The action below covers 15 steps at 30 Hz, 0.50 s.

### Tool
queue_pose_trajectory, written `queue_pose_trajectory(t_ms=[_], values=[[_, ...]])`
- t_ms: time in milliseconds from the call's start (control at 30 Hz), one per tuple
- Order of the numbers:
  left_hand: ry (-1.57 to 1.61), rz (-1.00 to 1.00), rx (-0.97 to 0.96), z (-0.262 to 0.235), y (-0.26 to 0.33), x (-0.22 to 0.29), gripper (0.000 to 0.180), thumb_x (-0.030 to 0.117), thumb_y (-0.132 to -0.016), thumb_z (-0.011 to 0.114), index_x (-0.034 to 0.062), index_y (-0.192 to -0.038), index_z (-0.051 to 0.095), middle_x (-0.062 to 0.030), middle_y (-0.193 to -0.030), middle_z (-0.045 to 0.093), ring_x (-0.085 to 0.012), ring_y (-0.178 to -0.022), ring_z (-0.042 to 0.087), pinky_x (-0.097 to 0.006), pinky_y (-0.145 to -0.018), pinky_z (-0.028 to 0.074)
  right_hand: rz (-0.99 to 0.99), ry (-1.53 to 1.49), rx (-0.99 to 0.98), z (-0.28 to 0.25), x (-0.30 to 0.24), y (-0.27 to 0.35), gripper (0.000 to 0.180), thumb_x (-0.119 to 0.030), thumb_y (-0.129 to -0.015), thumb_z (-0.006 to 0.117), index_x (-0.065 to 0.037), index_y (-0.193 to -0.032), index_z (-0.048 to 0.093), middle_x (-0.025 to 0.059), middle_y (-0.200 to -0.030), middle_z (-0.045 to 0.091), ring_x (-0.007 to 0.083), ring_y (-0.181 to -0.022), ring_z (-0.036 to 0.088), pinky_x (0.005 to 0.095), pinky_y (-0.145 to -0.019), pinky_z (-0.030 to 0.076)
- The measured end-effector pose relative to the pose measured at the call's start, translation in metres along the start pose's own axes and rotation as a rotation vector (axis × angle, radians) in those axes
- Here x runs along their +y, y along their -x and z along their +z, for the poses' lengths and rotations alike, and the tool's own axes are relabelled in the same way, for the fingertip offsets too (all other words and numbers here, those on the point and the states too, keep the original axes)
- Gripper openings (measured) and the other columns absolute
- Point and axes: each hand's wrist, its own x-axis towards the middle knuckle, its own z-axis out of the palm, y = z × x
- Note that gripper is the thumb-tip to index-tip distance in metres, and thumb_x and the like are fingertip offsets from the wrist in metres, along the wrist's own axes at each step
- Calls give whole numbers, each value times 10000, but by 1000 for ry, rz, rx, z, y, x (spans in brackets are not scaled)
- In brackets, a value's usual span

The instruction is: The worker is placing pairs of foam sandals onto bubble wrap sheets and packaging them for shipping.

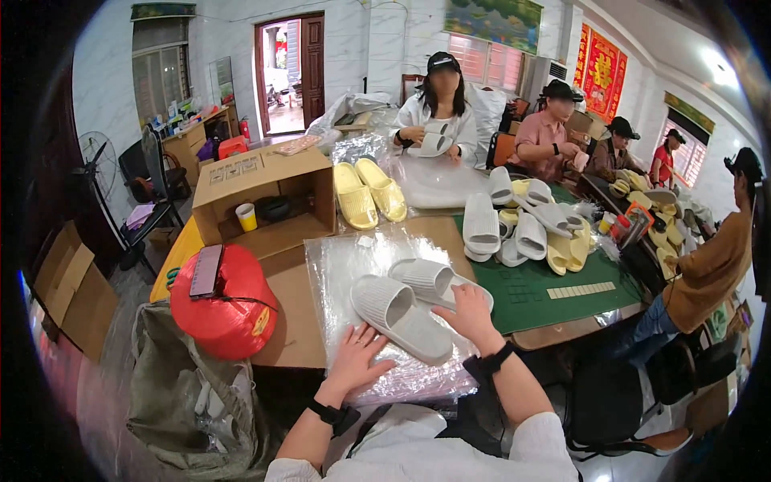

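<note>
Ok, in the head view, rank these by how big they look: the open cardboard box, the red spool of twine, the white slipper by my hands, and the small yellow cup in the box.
1. Open cardboard box, though it sits farther from the camera
2. Red spool of twine
3. White slipper, touched by the left hand and right hand
4. Small yellow cup

A single wide fisheye view is taken from the person's head, angled down and forward over the desk (554, 289). The near desk edge and the hands (357, 359) are seen close, at the lower centre. The far room, with a doorway (289, 76), is bent toward the dark rim.
</note>
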Motion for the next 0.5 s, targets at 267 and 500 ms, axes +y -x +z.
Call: queue_pose_trajectory(t_ms=[267,500], values=[[-35,23,13,8,0,-5,635,550,-878,633,100,-1326,601,-154,-1465,481,-341,-1432,343,-551,-1190,190,-156,-76,-214,28,-21,-38,710,-474,-808,731,14,-1289,541,268,-1215,582,441,-1162,532,513,-937,484],[-20,36,-3,4,-4,-5,626,532,-871,645,101,-1324,609,-157,-1456,488,-361,-1397,380,-551,-1180,198,-190,72,-190,48,-33,-47,540,-384,-836,707,18,-1184,612,272,-1140,559,454,-1088,539,505,-914,498]])
